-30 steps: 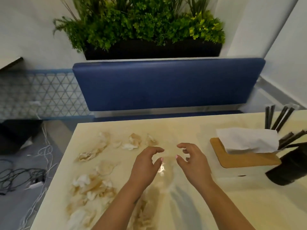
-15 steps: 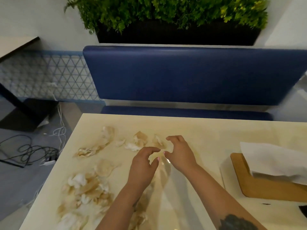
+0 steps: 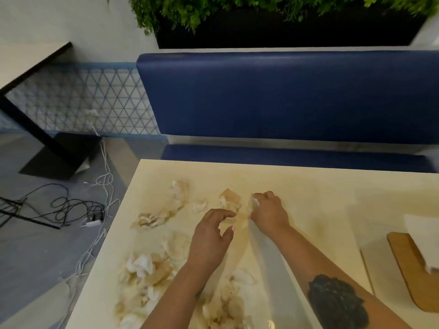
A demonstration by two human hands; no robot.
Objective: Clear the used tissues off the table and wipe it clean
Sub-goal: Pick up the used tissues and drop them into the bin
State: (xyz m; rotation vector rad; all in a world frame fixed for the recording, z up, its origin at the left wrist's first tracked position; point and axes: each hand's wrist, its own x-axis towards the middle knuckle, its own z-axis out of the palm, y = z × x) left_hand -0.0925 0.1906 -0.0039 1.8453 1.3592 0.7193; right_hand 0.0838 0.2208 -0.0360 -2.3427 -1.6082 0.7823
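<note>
Sitting far across the scene: a blue bench [image 3: 285, 96] under a dark planter [image 3: 285, 27] of green leaves. Filling the near half: a cream table [image 3: 308, 186], stained brown in streaks. Standing at far left: a second table [image 3: 28, 58] on a black leg, before a wall of triangle-patterned tile [image 3: 90, 100]. Trailing over the grey floor at left: a tangle of black and white cables [image 3: 78, 210]. Poking in at the near right edge: a wooden tissue holder [image 3: 408, 264] with white paper above it.

Lying scattered over the left half of the table: used tissues [image 3: 147, 269], crumpled and brown-stained, with a far row of them just beyond the hands and a thicker heap near the left forearm.

Reaching to the middle of the table: the right hand [image 3: 269, 213], knuckles up, fingers curling down and pinching a small crumpled tissue [image 3: 253, 205] at the right end of that far row. Hovering just left and nearer: the left hand [image 3: 209, 241], fingers and thumb spreading in a loose claw, gripping nothing, tips pointing toward a stained tissue [image 3: 229, 199] close ahead. Showing on the right forearm: a dark tattoo [image 3: 337, 302].
</note>
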